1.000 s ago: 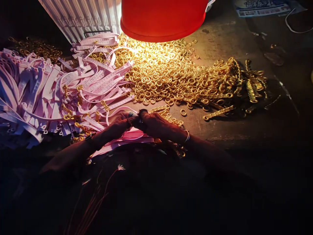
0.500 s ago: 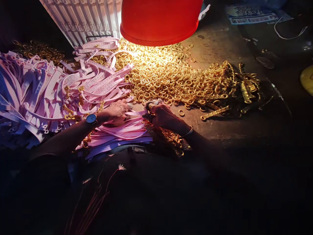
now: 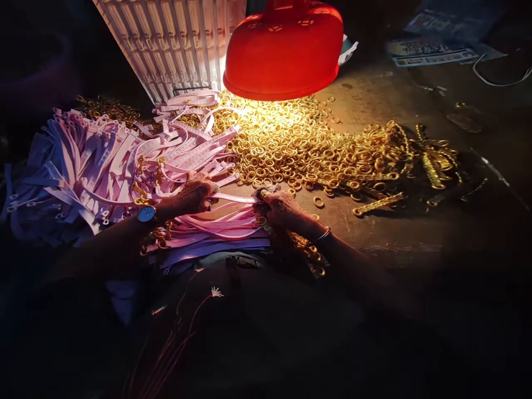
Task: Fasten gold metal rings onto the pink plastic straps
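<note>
Our left hand [image 3: 201, 191] and right hand [image 3: 280, 206] are both closed, gripping one pink strap [image 3: 235, 197] that runs nearly straight between them above the table [image 3: 353, 230]. Just nearer to us lies a bundle of pink straps [image 3: 224, 226], and on the left spreads a larger heap of straps [image 3: 103, 152]. Beyond our hands we see gold rings [image 3: 286, 152] piled toward the right, a red lamp [image 3: 285, 55] over their far part.
</note>
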The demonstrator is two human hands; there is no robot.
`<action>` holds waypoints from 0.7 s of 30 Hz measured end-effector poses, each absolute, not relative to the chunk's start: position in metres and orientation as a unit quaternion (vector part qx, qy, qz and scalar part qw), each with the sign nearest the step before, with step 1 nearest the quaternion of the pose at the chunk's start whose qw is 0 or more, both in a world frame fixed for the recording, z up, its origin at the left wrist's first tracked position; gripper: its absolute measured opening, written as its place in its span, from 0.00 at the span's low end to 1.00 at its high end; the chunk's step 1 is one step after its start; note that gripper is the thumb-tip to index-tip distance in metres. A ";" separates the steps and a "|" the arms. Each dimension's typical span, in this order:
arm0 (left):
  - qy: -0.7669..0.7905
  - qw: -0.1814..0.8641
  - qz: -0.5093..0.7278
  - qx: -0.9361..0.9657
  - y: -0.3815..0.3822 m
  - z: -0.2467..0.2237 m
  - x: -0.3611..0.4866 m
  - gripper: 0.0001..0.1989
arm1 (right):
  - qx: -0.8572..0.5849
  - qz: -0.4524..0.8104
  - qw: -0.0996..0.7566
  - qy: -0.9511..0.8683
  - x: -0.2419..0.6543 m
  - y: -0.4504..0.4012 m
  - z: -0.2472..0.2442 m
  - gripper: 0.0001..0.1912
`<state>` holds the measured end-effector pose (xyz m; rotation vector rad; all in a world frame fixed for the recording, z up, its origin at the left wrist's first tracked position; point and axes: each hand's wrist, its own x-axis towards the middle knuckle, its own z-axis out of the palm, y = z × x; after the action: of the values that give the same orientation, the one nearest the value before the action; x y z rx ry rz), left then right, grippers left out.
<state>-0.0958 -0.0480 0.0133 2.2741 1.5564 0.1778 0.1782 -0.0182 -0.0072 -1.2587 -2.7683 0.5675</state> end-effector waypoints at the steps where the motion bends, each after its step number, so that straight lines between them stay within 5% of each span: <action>1: 0.560 0.204 0.058 0.801 -0.050 0.017 -0.099 0.08 | -0.403 0.183 0.026 -0.896 0.178 -0.019 -0.008 0.15; 6: 0.566 0.348 0.044 0.746 -0.056 0.047 -0.107 0.10 | -0.371 0.217 0.072 -0.900 0.175 -0.022 -0.012 0.15; 13: 0.607 0.193 -0.121 0.761 -0.085 0.104 -0.103 0.08 | -0.361 0.216 0.002 -0.907 0.170 -0.032 0.004 0.11; 21: 0.606 0.259 -0.213 0.721 -0.140 0.051 -0.107 0.14 | -0.352 0.198 -0.050 -0.914 0.173 -0.038 0.013 0.13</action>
<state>-0.1068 -0.1399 0.0508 1.9538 1.6431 -0.5776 0.1732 -0.0378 0.0133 -1.1416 -2.9640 0.6428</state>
